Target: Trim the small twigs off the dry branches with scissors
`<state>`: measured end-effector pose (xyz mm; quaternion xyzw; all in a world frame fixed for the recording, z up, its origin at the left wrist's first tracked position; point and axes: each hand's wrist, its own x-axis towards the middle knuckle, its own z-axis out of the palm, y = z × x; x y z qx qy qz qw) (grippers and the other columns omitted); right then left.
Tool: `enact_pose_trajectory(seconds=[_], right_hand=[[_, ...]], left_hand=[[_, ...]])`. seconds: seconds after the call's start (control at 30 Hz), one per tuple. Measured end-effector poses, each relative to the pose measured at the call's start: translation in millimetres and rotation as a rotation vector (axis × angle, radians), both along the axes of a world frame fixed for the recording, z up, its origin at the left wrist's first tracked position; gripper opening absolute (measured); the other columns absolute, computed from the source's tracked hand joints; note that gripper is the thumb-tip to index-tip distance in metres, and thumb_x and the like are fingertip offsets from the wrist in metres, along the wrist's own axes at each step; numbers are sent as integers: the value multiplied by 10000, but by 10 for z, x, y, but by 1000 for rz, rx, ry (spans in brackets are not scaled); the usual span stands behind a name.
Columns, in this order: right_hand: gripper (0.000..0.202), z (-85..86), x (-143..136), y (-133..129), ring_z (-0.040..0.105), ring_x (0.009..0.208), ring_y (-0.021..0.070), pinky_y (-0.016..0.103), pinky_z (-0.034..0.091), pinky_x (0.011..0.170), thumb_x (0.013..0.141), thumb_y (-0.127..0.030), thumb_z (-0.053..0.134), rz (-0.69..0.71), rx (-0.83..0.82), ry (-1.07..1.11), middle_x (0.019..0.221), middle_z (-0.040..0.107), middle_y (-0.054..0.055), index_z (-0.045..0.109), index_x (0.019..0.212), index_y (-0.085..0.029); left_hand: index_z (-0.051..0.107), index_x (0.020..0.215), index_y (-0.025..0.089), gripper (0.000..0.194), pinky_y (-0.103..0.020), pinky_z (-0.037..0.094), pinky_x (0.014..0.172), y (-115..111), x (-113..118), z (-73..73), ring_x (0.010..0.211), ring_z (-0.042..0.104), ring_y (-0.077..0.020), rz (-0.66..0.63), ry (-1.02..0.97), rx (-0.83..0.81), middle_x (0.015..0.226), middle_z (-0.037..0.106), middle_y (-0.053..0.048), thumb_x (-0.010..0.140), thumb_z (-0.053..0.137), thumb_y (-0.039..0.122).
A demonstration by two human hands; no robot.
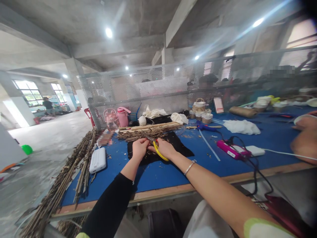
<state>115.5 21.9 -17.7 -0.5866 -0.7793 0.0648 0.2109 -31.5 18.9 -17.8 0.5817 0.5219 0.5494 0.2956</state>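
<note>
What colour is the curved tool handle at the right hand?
The curved handle is yellow, best seen in the head view.

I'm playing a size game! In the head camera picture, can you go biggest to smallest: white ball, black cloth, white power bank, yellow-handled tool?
1. Black cloth
2. White power bank
3. White ball
Not ranked: yellow-handled tool; the right hand partly hides it, so its size is unsure.

The hand tool [161, 153] has a yellow handle — the cloth [182, 147] under it is black. The tabletop [272, 136] is plain blue, the power strip [231, 150] magenta with white, the drinking bottle [123, 118] pink, and the glue gun [203, 126] dark blue.
</note>
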Motion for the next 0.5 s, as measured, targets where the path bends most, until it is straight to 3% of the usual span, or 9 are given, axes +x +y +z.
enact_pose_trajectory(seconds=[0.23, 0.5], right_hand=[[654, -6, -15, 20, 611, 860, 268, 305, 410, 693, 663, -749, 422, -42, 8, -45, 895, 645, 137, 526, 932, -162], [634, 22, -23, -5, 602, 891, 255, 299, 395, 723, 688, -734, 411, -59, 3, -37, 929, 641, 130, 527, 964, -175]], left_hand=[[705, 754, 121, 199, -199, 424, 537, -29, 9, 47, 562, 566, -120, 21, -38, -56, 619, 660, -28, 665, 583, 251], [688, 878, 118, 261, -226, 473, 582, 84, 40, -45, 632, 593, -132, -44, -348, -82, 746, 680, -70, 659, 615, 239]])
